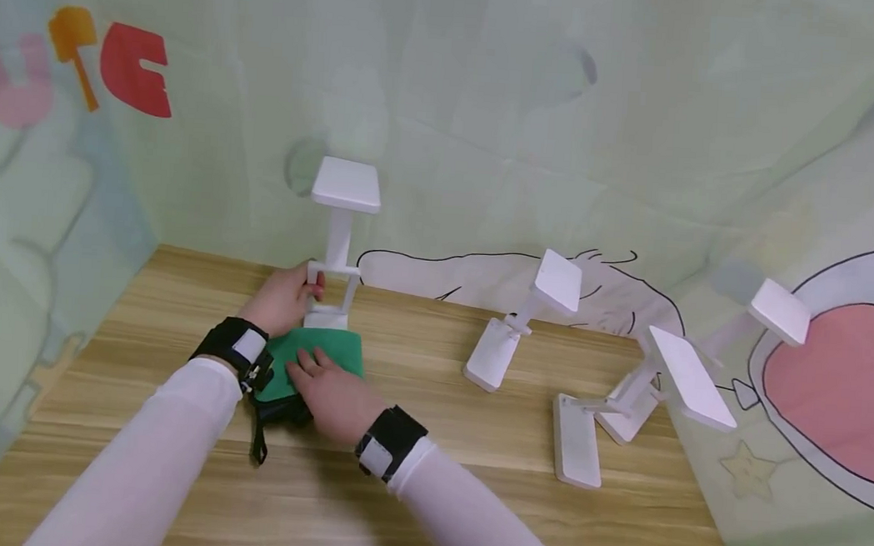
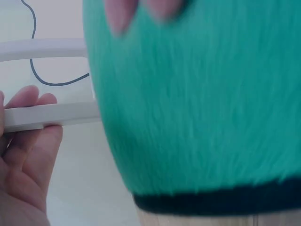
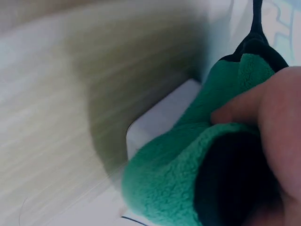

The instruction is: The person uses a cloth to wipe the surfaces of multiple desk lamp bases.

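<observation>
My left hand (image 1: 282,301) grips one side bar of a white folding stand (image 1: 346,186) at the back left; in the left wrist view its fingers (image 2: 40,155) curl round the bar. A fluffy green cloth (image 1: 342,351) with black trim and a hanging loop (image 3: 256,21) covers most of that stand's base (image 3: 162,113). My right hand (image 1: 339,396) holds the cloth against the base, its fingertips (image 2: 120,16) on the green side. In the right wrist view the cloth is folded over, with its dark edge (image 3: 230,179) near the palm.
To the right stand more white folding stands: one in the middle (image 1: 498,352), one at the front right (image 1: 577,444), and another behind it (image 1: 780,311). They rest on a wood-grain table (image 1: 424,481). A printed cloth backdrop (image 1: 476,125) rises along the back and sides.
</observation>
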